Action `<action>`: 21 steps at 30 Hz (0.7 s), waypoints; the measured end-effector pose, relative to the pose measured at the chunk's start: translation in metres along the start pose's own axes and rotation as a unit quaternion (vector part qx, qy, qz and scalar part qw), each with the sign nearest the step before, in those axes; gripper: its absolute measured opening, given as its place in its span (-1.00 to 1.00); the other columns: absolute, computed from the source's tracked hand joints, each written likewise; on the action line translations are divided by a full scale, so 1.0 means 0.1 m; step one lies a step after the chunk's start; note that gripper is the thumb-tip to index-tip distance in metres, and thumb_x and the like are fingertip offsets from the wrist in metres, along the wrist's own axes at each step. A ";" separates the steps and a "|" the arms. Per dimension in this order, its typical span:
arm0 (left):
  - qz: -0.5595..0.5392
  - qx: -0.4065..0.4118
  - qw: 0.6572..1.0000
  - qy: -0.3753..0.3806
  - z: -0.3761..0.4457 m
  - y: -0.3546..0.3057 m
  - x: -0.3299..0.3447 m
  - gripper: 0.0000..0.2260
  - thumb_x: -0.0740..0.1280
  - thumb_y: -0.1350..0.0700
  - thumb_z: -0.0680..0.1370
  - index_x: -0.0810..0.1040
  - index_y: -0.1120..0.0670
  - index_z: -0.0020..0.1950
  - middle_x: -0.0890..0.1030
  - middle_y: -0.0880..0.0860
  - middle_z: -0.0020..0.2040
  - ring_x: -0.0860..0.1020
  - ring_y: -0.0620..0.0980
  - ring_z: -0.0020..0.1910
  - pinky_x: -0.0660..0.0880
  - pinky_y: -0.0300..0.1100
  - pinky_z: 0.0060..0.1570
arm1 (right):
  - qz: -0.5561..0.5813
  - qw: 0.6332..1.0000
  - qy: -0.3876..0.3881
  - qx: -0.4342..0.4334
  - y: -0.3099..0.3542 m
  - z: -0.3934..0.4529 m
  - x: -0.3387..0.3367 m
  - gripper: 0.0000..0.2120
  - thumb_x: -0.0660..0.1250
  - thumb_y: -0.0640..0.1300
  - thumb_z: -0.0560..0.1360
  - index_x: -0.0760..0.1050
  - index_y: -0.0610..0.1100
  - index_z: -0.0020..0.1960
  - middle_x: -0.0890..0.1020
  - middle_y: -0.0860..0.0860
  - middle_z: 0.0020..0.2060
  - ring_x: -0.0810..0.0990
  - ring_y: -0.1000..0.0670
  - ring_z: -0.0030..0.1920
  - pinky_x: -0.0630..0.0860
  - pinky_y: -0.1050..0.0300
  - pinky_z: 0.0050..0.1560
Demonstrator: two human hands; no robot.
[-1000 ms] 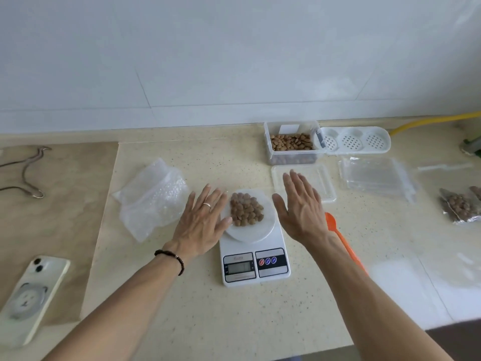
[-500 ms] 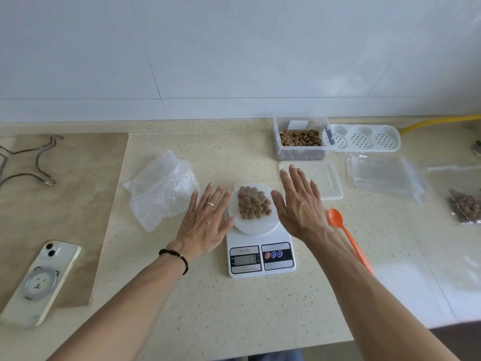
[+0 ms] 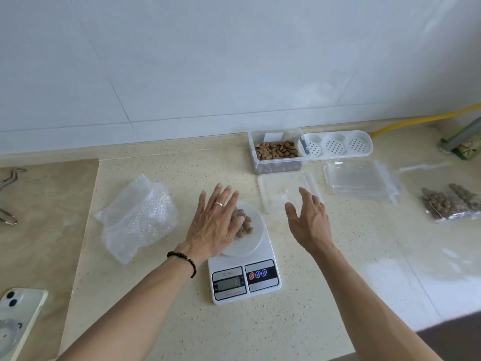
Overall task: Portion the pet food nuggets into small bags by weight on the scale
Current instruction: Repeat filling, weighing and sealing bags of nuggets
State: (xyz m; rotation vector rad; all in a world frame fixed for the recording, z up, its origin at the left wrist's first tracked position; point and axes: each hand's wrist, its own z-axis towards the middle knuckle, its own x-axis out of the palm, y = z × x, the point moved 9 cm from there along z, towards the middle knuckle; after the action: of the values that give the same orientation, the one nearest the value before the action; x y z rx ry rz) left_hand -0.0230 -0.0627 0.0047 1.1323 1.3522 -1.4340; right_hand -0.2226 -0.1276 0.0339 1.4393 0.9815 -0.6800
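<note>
A white digital scale (image 3: pixel 244 278) stands in the middle of the counter with a pile of brown nuggets (image 3: pixel 244 225) on its round platform. My left hand (image 3: pixel 214 225), fingers straight, lies flat over the left part of the platform and covers some of the nuggets. To the right of the scale hovers my right hand (image 3: pixel 309 220), fingers spread and holding nothing. Behind it lies a clear lid (image 3: pixel 283 188). A clear box of nuggets (image 3: pixel 276 152) stands at the back. Empty small bags (image 3: pixel 361 182) are stacked on the right, filled bags (image 3: pixel 447 204) beyond them.
Crumpled bubble wrap (image 3: pixel 138 217) lies left of the scale. A white perforated tray (image 3: pixel 335 147) sits beside the nugget box. A phone (image 3: pixel 18 321) lies at the near left edge, and a yellow hose (image 3: pixel 421 121) runs along the wall at the right.
My left hand has slid right onto the scale's platform over the nuggets. My right hand has moved right, away from the scale. The orange spoon is now hidden.
</note>
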 end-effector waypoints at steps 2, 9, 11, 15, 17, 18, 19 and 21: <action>-0.001 0.004 1.000 0.012 0.22 -0.14 -0.01 -0.39 -0.20 -0.15 0.58 0.20 0.10 0.53 0.14 0.13 0.57 -0.03 0.10 0.57 -0.14 0.18 0.50 | 0.005 0.999 0.015 0.042 -0.21 -0.01 -0.02 -0.48 0.20 0.02 0.61 0.20 -0.16 0.50 0.55 -0.17 0.21 0.49 -0.20 0.21 0.42 -0.14 0.22; -0.037 -0.055 0.991 0.115 0.72 -0.38 0.21 -0.70 0.05 0.00 0.64 0.38 0.09 0.28 0.49 0.08 0.24 0.35 0.07 0.36 -0.10 0.27 0.46 | 0.159 0.960 0.136 0.183 -0.58 -0.12 0.32 -0.22 0.39 0.19 0.37 0.26 -0.16 0.46 0.59 -0.10 0.12 0.58 -0.11 0.13 0.53 -0.11 0.20; -0.036 -0.063 0.991 0.114 0.77 -0.39 0.22 -0.76 0.09 0.01 0.63 0.42 0.09 0.19 0.52 0.06 0.14 0.44 0.07 0.25 -0.05 0.24 0.46 | 0.141 0.964 0.102 0.203 -0.67 -0.11 0.31 -0.35 0.39 0.08 0.47 0.28 -0.15 0.45 0.52 -0.13 0.27 0.52 -0.12 0.23 0.48 -0.08 0.24; -0.110 -0.066 0.988 0.091 0.86 -0.34 0.11 -0.75 0.20 0.07 0.61 0.50 0.08 0.25 0.59 0.01 0.10 0.52 0.02 0.18 0.25 0.00 0.37 | 0.182 0.947 0.114 0.240 -0.71 -0.11 0.32 -0.45 0.40 -0.04 0.48 0.34 -0.17 0.39 0.60 -0.14 0.15 0.60 -0.11 0.09 0.56 0.01 0.06; -0.186 -0.066 0.977 0.083 0.89 -0.33 0.01 -0.84 0.23 0.12 0.59 0.56 0.10 0.09 0.61 0.05 -0.01 0.54 0.00 -0.01 0.42 -0.17 0.06 | 0.276 0.920 0.133 0.245 -0.66 -0.10 0.31 -0.62 0.39 -0.18 0.49 0.45 -0.19 0.28 0.68 -0.13 -0.06 0.64 -0.03 -0.14 0.55 0.14 -0.18; -0.219 -0.064 0.970 0.081 0.90 -0.33 -0.05 -0.88 0.23 0.13 0.59 0.54 0.10 -0.05 0.59 0.05 -0.13 0.52 -0.02 -0.12 0.40 -0.22 -0.11 | 0.304 0.915 0.136 0.229 -0.60 -0.08 0.27 -0.72 0.38 -0.22 0.49 0.52 -0.19 0.19 0.69 -0.11 -0.12 0.62 0.01 -0.21 0.52 0.17 -0.23; -0.245 -0.068 0.964 0.082 0.91 -0.32 -0.12 -0.87 0.24 0.10 0.59 0.51 0.08 -0.14 0.54 -0.01 -0.25 0.49 -0.04 -0.21 0.36 -0.26 -0.22 | 0.326 0.912 0.133 0.210 -0.54 -0.06 0.21 -0.82 0.38 -0.22 0.50 0.57 -0.18 0.10 0.69 -0.09 -0.16 0.60 0.03 -0.25 0.50 0.17 -0.25; -0.282 -0.074 0.954 0.076 0.91 -0.31 -0.30 -0.80 0.25 -0.02 0.60 0.49 0.01 -0.19 0.43 -0.11 -0.36 0.43 -0.13 -0.35 0.30 -0.30 -0.33 | 0.384 0.898 0.121 0.177 -0.39 0.01 0.08 -0.92 0.40 -0.17 0.52 0.62 -0.19 -0.05 0.66 -0.06 -0.22 0.57 0.05 -0.27 0.47 0.17 -0.25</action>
State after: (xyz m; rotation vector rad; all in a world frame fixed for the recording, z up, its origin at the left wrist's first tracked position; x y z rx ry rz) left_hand -0.0517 -0.1515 0.0418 0.7990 1.9677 -1.6217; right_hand -0.2525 -0.1300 0.0077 2.0918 0.3942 -0.0844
